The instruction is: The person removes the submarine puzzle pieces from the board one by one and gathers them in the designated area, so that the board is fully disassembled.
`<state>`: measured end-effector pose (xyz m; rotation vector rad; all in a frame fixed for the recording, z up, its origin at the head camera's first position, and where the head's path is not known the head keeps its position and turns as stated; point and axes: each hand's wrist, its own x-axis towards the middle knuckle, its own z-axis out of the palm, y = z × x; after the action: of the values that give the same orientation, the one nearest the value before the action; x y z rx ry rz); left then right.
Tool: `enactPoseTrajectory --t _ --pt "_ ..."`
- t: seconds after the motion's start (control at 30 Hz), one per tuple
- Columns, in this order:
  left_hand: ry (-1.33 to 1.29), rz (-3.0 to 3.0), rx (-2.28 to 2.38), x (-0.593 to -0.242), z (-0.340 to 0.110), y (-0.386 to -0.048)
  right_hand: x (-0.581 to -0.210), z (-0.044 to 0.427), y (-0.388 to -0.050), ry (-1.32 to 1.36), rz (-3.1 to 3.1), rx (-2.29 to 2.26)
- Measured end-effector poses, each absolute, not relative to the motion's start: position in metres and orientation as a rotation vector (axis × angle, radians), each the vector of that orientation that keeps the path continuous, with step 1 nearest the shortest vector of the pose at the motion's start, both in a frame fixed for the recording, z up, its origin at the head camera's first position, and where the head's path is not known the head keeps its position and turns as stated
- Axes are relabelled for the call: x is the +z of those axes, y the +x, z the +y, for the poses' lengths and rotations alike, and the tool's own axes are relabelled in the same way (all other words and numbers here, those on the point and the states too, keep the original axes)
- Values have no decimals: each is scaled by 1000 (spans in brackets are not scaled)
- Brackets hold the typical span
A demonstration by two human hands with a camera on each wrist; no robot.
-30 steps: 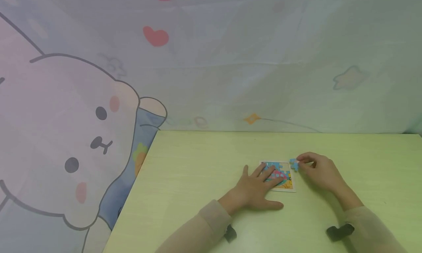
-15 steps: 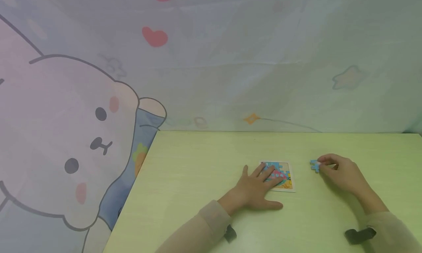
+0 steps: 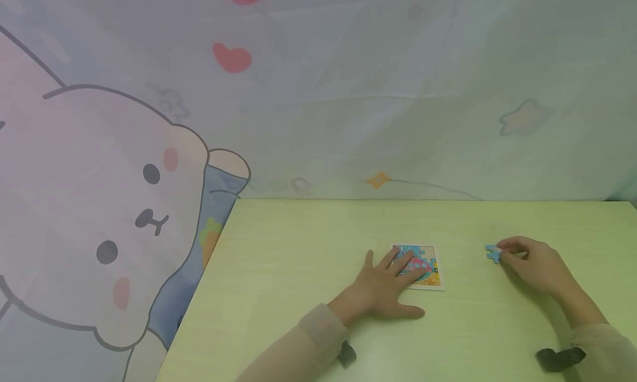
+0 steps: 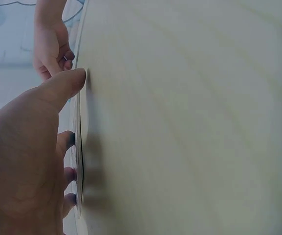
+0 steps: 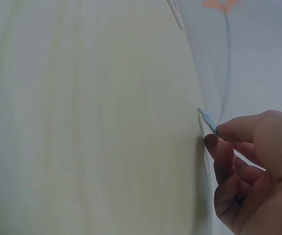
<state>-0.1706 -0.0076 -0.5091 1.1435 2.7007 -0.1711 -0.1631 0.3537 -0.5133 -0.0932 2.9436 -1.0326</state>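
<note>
A small square jigsaw puzzle (image 3: 429, 281) with a pale frame lies on the table, its picture blue, pink and yellow. Bare tan board shows at its upper right. My left hand (image 3: 385, 288) rests on it with fingers spread, hiding its left part; in the left wrist view the fingertips (image 4: 70, 175) touch its top. To the right, my right hand (image 3: 539, 263) pinches a light blue puzzle piece (image 3: 492, 253) between thumb and fingers. Seen edge-on in the right wrist view, the puzzle piece (image 5: 207, 120) is tilted close to the tabletop; whether it touches is unclear.
The pale yellow-green table (image 3: 298, 244) stretches out around both hands. Behind it hangs a curtain (image 3: 348, 94) printed with hearts and a star, and a large cartoon bear (image 3: 99, 166) covers its left side. A dark strap (image 3: 559, 360) hangs at the right sleeve.
My right hand has moved right, away from the puzzle, carrying the blue puzzle piece in its pinch. My left hand has stayed in place on the puzzle.
</note>
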Motion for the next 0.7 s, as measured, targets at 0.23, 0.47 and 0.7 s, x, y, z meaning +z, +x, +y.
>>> enactPoseTrajectory --t 0.23,0.47,0.7 --pt "1154 2708 -184 -510 -8 -170 -513 357 -161 -95 2935 -1027" --pt "1151 2711 -212 -509 -8 -169 -513 359 -163 -107 2944 -1009" --pt "1147 2714 -203 -509 -8 -169 -510 355 -164 -100 2948 -982"
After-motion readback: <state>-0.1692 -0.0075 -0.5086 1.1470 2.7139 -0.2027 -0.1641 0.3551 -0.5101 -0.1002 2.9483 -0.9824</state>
